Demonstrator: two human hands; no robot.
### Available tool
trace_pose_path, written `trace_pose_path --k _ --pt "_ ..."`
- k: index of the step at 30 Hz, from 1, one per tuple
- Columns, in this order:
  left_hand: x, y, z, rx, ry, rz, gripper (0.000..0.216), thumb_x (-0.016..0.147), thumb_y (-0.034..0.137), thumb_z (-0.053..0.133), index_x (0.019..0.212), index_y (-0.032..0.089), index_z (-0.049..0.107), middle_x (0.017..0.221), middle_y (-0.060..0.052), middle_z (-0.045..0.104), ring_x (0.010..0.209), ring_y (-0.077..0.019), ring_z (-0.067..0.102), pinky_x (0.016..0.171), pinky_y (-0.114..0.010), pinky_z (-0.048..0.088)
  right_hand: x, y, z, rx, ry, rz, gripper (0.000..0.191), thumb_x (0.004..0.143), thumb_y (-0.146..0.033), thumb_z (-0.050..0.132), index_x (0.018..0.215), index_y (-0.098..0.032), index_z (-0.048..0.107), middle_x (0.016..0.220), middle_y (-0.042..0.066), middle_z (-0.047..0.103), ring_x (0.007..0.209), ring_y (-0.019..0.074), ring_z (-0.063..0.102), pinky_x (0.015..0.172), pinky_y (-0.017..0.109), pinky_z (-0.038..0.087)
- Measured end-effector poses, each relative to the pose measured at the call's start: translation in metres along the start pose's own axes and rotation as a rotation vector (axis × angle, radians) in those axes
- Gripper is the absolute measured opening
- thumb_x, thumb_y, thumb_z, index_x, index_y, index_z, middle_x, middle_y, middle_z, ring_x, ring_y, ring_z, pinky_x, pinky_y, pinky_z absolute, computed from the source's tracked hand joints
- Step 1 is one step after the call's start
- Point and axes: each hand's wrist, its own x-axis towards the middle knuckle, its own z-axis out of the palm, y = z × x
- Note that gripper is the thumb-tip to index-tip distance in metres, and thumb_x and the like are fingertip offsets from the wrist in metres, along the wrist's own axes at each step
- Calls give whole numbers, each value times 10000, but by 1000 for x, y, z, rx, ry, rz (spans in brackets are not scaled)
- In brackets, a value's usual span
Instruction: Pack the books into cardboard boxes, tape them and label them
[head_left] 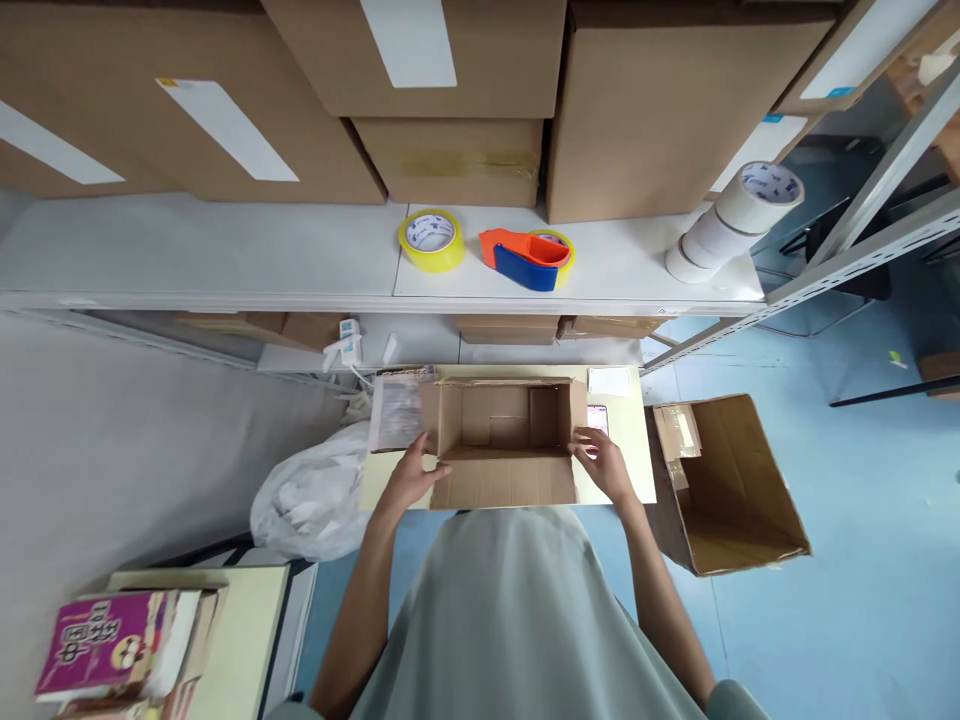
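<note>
An open cardboard box [510,480] sits on a pale yellow table in front of me. Its inside holds nothing that I can see, and its near flap is folded out toward me. At the box's left front corner is my left hand [409,478], thumb and fingers spread apart beside the left and near flaps. My right hand [602,465] is at the right front corner, with its fingers curled at the edge of the right flap. Just beyond that hand a phone [598,418] lies partly hidden by the box and fingers.
A larger open carton [739,490] stands on the floor at right. A white plastic bag [315,495] hangs left of the table. The shelf ahead bears a yellow tape roll [432,242], a tape dispenser [525,258], stacked white rolls [731,225] and several boxes. Books [112,640] lie lower left.
</note>
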Motion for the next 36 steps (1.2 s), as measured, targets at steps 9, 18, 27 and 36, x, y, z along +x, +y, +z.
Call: trace_pose_path --k 9,18,27,36 --pt "-9 18 35 31 83 45 1034 702 133 802 1662 277 444 1641 -139 579 1537 -349 534 1270 -499 430 39 3 -5 -247 54 -224 416 1006 -285 575 1393 -250 725 1577 164 548 1413 337 593 1190 540 530" --pt "-21 19 52 172 131 58 754 864 122 719 1594 199 544 1709 -151 493 1595 -333 462 1320 -489 401 134 4 10 -340 -43 -352 637 1081 -433 470 1695 -267 429 1624 185 552 1538 370 464 1221 628 411" --pt "-14 14 57 134 175 123 653 881 133 740 1519 189 611 1602 -151 613 1518 -334 558 1294 -490 440 140 7 26 -534 41 -198 552 1071 -410 454 1594 -266 554 1584 199 554 1451 383 508 1160 605 453" --pt "-7 -6 12 -133 15 203 937 841 364 858 1668 260 431 1532 -141 670 1417 -329 643 1188 -467 510 78 -47 36 -599 113 -265 549 1087 -476 513 1576 -234 575 1721 197 398 1616 377 355 1262 626 400"
